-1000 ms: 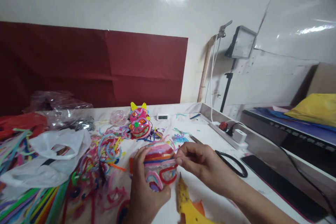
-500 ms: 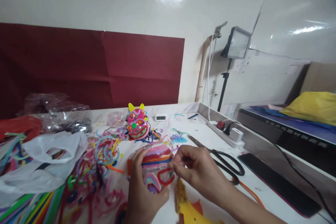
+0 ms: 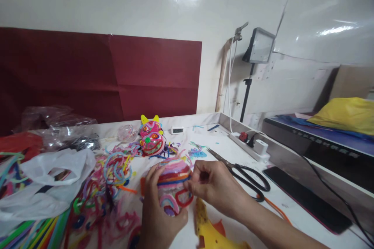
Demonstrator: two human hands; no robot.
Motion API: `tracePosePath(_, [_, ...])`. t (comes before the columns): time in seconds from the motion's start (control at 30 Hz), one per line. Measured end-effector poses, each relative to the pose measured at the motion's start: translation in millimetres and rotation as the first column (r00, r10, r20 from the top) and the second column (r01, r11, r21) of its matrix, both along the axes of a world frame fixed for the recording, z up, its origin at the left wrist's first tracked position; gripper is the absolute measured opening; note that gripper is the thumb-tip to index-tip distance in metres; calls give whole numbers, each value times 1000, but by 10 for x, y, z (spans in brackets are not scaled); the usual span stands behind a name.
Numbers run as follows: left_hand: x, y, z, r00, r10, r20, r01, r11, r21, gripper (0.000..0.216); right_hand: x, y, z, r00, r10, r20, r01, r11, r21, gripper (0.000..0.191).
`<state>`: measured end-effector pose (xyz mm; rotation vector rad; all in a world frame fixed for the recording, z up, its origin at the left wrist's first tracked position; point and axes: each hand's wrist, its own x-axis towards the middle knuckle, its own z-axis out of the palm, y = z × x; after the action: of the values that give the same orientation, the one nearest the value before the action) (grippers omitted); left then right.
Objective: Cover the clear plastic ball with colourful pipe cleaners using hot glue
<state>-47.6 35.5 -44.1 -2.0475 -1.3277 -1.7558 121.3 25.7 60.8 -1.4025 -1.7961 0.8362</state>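
At table (image 3: 292, 220) centre: left hand (image 3: 159, 212) clasps striped ball (image 3: 173, 186), underside hidden; right hand (image 3: 214, 188) pinches its side

Right hand (image 3: 215, 187) nearer the wrapped ball (image 3: 173, 181) than before.

A rounded craft piece (image 3: 174, 186) is held just above the white table (image 3: 224, 144), near its front edge. Pink, orange and blue fuzzy strands are banded across its top, and red and pink arches are set on its front. It is cupped by the left hand (image 3: 159, 212) and pinched at its right side by the right hand (image 3: 214, 188).
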Motion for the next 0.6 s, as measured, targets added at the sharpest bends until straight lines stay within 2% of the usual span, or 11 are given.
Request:
tracePosePath(0.23, [-58,25,-20,997,1,-77,1,1000,20,89,-7,31,8,999,-32,29,32,999,-15,21])
tracePosePath(0.47, [-25,-13,39,997,17,-76,-14,999,35,79,-7,23,64,995,-54,81,60,996,-66,19])
tracePosePath(0.6, [-49,5,22,993,-6,-115,10,999,36,87,7,29,61,993,-70,90,75,996,-54,20])
